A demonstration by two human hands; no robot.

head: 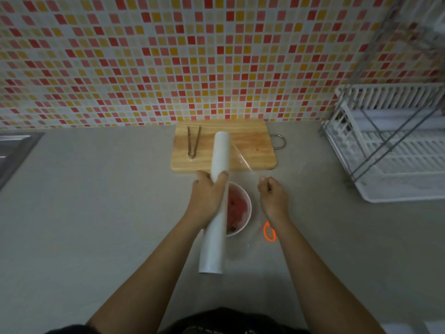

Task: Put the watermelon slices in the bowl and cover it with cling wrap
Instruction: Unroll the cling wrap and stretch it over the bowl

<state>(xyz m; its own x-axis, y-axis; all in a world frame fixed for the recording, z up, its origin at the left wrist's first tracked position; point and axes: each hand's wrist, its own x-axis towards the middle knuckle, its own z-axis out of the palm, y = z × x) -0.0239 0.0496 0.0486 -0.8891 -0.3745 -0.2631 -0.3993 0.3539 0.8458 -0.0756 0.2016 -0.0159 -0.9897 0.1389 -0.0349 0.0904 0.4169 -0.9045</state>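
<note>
The left hand [207, 198] is clamped around one long white roll of cling wrap [218, 160], thumb on the near side and fingers wrapped over the top, holding it raised with one end pointing away from the person. Directly under this hand and the roll sits one round white bowl [249, 208] with red watermelon slices [237, 208] inside; the roll hides the bowl's left part.

The right hand [273, 197] hovers just right of the bowl, its fingers curled in toward the thumb. A sheet of clear film [240, 157] runs from the roll toward that side, but whether the fingers pinch it cannot be told.

Just beyond both hands lies one rectangular wooden cutting board [252, 145] with a metal loop handle, and on it, beyond the left hand, one pair of metal tongs [193, 143]. Beside the right wrist, one orange loop [268, 231] lies on the grey counter [96, 189]. Well to the right of the right hand stands one white dish rack [395, 150].
</note>
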